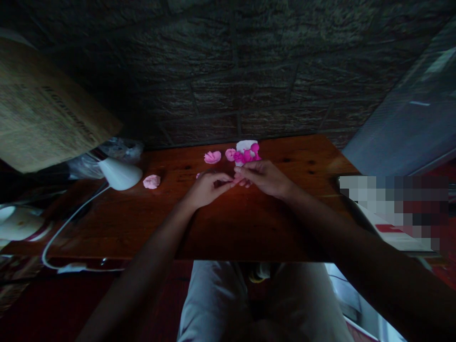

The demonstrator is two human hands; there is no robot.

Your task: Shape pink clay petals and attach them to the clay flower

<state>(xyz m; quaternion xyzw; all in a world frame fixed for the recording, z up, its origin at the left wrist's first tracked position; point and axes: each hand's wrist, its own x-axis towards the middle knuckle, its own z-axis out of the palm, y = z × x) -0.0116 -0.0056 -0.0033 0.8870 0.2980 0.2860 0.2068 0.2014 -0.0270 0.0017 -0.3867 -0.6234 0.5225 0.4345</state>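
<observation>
Both hands meet above the middle of the wooden table, fingertips together. My left hand point(208, 189) is closed in a pinch, thumb and index finger pointing right. My right hand point(265, 176) is also pinching, its fingers curled against the left fingertips. Something small and pinkish seems to be between them, too dim and small to name. Just behind the right hand are magenta paper-like petals point(246, 156), partly over a white piece point(246, 145). Beside them lie a pink flower point(231, 154) and another pink flower point(213, 157). My left hand partly hides a further pink bit point(198, 175).
Left on the wooden table point(228, 228) are a pale pink flower point(151, 181) and a white lamp-like cone point(120, 174) with a white cable point(59, 223). A brown paper bag point(46, 104) and clear plastic point(123, 151) stand behind. A dark stone wall point(228, 71) borders the back.
</observation>
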